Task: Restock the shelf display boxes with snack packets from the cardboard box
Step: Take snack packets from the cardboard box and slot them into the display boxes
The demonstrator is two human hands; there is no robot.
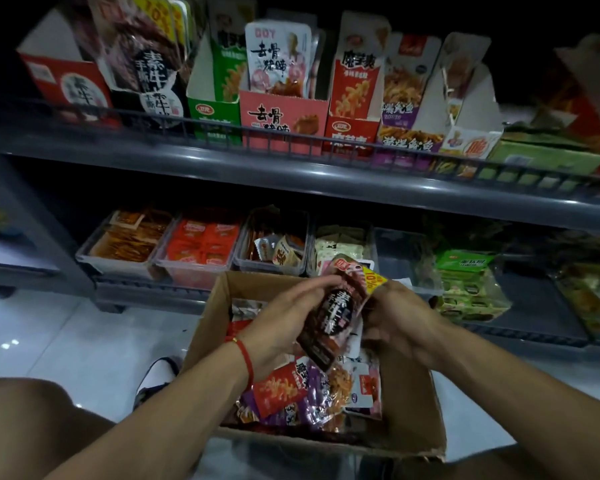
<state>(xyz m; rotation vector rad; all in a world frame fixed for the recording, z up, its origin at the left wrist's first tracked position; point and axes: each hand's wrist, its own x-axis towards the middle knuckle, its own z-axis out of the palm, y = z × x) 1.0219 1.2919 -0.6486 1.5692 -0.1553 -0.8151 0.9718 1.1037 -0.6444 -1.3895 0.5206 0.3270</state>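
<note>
Over the open cardboard box (pixel 409 407) both hands hold a stack of dark brown snack packets (pixel 336 311) with a black round label and a yellow 10% tag. My left hand (pixel 284 323) curls around the stack's left side; my right hand (pixel 395 317) grips its right side. Loose red, purple and white packets (pixel 291 393) fill the box beneath. On the upper shelf stand display boxes: a black one with matching dark packets (pixel 149 74), a red one (pixel 66 84), a green one (pixel 219 98), a pink one (pixel 281 116).
A wire rail (pixel 291 133) runs along the upper shelf's front edge. Clear plastic bins (pixel 194 251) of small packets line the lower shelf, and green packs (pixel 468 285) lie to the right. My bare knee (pixel 25 417) and a shoe (pixel 156 375) are at the lower left on the white tiled floor.
</note>
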